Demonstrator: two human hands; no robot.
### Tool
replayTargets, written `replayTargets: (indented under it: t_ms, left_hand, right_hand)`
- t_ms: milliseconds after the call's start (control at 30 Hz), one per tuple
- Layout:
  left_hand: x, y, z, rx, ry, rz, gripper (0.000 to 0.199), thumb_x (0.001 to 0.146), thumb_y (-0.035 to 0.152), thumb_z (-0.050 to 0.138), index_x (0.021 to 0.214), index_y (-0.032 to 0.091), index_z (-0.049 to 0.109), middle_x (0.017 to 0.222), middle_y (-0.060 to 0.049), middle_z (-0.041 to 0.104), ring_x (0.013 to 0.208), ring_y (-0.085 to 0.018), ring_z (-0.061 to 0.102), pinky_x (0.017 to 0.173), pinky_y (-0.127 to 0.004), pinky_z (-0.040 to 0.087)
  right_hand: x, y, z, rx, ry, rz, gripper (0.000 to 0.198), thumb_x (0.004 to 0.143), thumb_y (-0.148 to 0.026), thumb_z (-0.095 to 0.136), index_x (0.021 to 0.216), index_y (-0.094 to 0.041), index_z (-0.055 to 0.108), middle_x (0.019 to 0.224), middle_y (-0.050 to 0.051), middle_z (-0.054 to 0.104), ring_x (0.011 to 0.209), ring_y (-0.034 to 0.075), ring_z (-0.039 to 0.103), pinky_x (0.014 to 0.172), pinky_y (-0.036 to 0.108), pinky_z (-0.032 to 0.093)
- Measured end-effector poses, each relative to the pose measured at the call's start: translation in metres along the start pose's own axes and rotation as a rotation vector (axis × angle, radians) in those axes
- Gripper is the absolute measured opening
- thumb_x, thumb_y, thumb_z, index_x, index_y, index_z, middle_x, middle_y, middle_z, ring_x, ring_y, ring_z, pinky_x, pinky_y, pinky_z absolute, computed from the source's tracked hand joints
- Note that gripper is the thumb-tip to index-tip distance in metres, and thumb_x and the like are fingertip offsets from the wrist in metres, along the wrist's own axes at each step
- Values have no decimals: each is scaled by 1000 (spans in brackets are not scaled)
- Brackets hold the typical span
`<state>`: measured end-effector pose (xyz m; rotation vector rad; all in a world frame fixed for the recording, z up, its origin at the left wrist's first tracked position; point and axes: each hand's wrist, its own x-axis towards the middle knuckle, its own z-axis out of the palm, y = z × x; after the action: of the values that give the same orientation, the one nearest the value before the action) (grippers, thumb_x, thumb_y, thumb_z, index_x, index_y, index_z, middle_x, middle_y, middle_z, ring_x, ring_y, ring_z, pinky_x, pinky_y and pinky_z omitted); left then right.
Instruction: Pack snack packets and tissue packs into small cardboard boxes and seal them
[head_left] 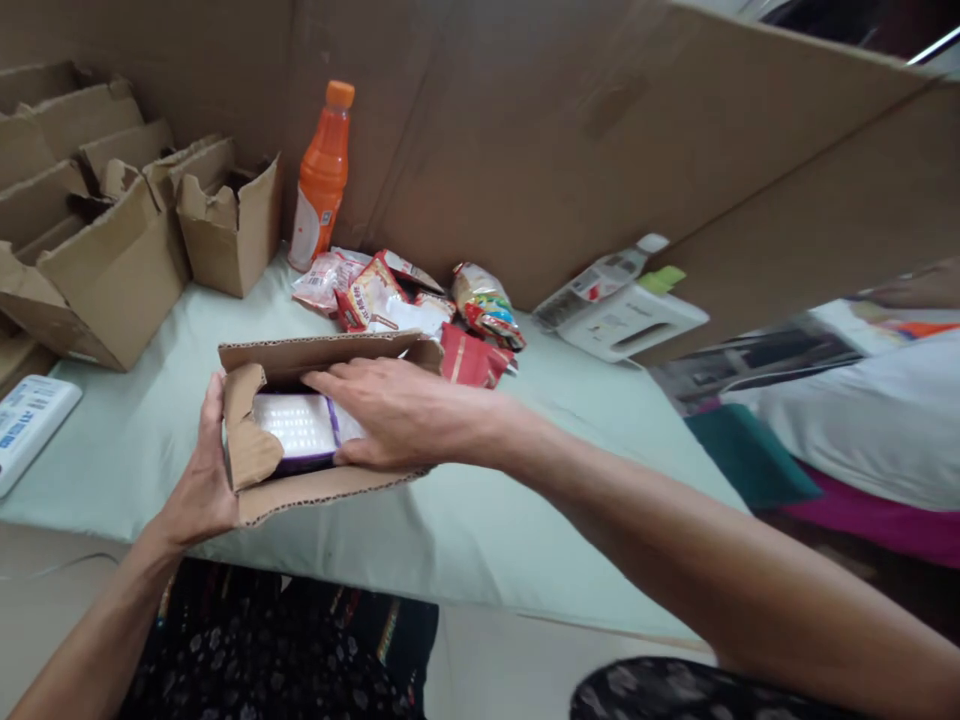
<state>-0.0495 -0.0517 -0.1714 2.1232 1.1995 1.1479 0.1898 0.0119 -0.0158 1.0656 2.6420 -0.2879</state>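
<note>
1. Your left hand [201,490] is gripping the open cardboard box [326,492] by its left end.
2. Your right hand [397,410] is resting half-open over the purple-edged white pack [296,424] inside; I cannot tell its grip.
3. The box is lying lengthwise between them, the pack nearer your right.

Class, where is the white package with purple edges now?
In the head view, left of centre, the package lies inside the open cardboard box, partly covered by the right hand.
</note>
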Motion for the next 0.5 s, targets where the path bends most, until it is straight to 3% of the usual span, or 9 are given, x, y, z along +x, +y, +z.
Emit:
replayTargets:
  t_ms: [100,233,367,433,500]
  left_hand:
    - [3,-11,-1,-43,-31,-38,142,74,56,90,168,33,-13,176,-24,11,158,-48,27,123,-67,37]
    - [4,-16,-3,-56,-42,-37,143,71,53,94,168,35,-10,175,-23,15,158,-48,27,124,-69,32]
    - [6,-16,-5,-78,-40,-43,137,74,58,90,168,38,-8,176,-21,12,158,-47,29,122,-69,34]
    - [8,-16,-7,-87,-55,-33,132,78,58,87,168,38,-7,176,-20,14,157,-45,33,122,-66,37]
    - [10,-15,-9,-75,-69,-18,128,80,54,86,169,37,-6,176,-20,17,157,-44,33,123,-65,36]
  right_hand:
    - [9,-6,2,22,-40,-45,49,92,-29,69,136,-11,58,132,18,71,118,32,68,94,42,51]
    - [14,-10,3,22,-66,-80,31,95,-16,60,125,-15,64,125,13,74,114,27,70,90,38,51]
    - [13,-7,1,21,-78,-65,44,93,-21,66,136,-13,61,134,17,71,120,31,68,98,43,52]
    - [3,1,-1,59,3,-52,58,90,-27,72,145,-13,57,143,18,66,126,34,65,104,47,52]
    - [-18,12,-4,135,180,-14,63,90,-32,72,148,-17,56,149,16,63,132,33,62,108,50,51]
